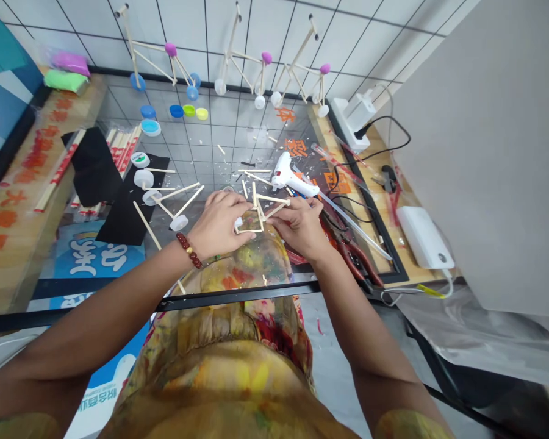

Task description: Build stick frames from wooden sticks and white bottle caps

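Note:
A small frame of thin wooden sticks (258, 213) sits between my two hands over the glass table (201, 152). My left hand (218, 223), with a bead bracelet at the wrist, is closed on the frame's left side. At the frame's right side, my right hand (301, 225) pinches the sticks. A white glue gun (289, 175) lies on the glass just beyond my right hand. Sticks with white bottle caps on their ends (165, 195) lie to the left of my left hand.
Three finished stick models (238, 67) with caps lean on the tiled wall at the back. Coloured bottle caps (176, 111), bundled sticks (121, 146) and black sheets (91, 164) lie at left. Red pliers (354, 259), a power strip (354, 119) and a white box (423, 238) are at right.

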A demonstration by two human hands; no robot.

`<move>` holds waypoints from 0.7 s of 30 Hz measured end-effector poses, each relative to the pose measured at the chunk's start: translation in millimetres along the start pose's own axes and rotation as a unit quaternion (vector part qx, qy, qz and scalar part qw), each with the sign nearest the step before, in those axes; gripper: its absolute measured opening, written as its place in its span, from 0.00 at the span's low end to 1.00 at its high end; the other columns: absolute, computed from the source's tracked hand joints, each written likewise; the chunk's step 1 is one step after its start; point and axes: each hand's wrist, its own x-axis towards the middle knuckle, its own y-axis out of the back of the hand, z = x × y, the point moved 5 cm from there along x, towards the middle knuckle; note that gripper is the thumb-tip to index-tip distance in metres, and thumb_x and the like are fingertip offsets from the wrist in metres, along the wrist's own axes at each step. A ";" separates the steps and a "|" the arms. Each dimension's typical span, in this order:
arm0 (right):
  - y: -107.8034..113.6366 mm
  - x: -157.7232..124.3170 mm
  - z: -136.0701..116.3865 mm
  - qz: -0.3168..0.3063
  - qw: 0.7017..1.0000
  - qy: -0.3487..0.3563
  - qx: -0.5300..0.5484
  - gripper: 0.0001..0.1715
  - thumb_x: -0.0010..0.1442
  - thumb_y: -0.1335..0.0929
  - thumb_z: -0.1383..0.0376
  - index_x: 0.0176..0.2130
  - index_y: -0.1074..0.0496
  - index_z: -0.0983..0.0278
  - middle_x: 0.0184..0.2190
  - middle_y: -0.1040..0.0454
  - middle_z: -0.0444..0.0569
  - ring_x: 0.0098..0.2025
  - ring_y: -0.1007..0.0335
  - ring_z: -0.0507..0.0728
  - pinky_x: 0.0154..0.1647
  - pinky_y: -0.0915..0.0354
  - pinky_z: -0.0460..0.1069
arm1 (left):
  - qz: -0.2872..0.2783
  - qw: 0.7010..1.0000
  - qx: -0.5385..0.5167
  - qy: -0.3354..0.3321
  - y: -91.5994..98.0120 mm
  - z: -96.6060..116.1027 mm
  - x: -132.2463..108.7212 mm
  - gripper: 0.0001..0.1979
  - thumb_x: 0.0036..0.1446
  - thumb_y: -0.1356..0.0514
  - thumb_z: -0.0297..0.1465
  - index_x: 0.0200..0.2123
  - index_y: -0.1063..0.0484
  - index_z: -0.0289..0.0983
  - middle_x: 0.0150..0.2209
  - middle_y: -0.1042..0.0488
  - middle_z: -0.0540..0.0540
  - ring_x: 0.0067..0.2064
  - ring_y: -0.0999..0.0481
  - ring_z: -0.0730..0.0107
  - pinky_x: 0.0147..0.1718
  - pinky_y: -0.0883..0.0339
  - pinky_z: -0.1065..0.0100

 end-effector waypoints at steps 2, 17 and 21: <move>0.3 0.6 0.0 -0.004 1.000 -0.002 0.005 0.11 0.66 0.33 0.62 0.38 0.19 0.54 0.40 0.21 0.47 0.45 0.33 0.61 0.49 0.55 0.57 | 0.000 1.000 0.000 -0.002 -0.7 -0.1 0.1 0.22 0.51 0.34 0.39 0.49 0.25 0.39 0.50 0.26 0.41 0.54 0.30 0.52 0.59 0.42 0.51; 6.0 3.2 3.6 -0.015 0.999 0.016 0.025 0.09 0.64 0.31 0.61 0.42 0.20 0.54 0.43 0.20 0.46 0.48 0.31 0.62 0.50 0.54 0.57 | -0.013 1.000 0.000 0.001 0.0 1.8 1.0 0.29 0.51 0.32 0.40 0.55 0.31 0.38 0.55 0.29 0.38 0.57 0.32 0.49 0.60 0.44 0.49; 5.6 3.4 4.1 -0.021 0.999 0.020 0.022 0.09 0.64 0.31 0.61 0.43 0.20 0.53 0.44 0.20 0.47 0.48 0.31 0.62 0.50 0.54 0.57 | -0.014 1.000 0.002 0.006 0.7 2.2 1.4 0.30 0.51 0.32 0.40 0.56 0.31 0.39 0.55 0.29 0.38 0.57 0.32 0.49 0.60 0.43 0.50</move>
